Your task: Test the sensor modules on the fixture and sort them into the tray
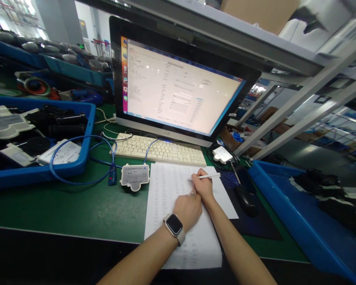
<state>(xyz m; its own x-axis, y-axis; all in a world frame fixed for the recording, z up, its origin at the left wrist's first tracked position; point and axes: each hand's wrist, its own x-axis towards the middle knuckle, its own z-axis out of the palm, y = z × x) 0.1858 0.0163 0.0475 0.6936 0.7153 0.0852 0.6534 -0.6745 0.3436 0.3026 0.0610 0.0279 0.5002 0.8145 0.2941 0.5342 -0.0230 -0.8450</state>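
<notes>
A white pen point(209, 176) is gripped in my right hand point(203, 187), its tip on the printed sheet of paper point(163, 209). Beside and just below it, my left hand point(188, 210) rests on the same sheet, one ringed finger stretched forward against the right hand and the others partly hidden. A smartwatch point(174, 225) is on the left wrist. Left of the paper lies a pale, labelled electronic module point(135, 176), a blue cable running from its top. Next to it is a small blue USB adapter point(112, 175) with a red light.
Behind the paper are a keyboard point(160, 149) and a lit monitor point(178, 91). To the right, a black mouse point(245, 200) sits on a dark mat near another white module point(222, 154). Blue bins point(89, 130) of parts flank both sides; metal shelf posts point(299, 83) rise at right.
</notes>
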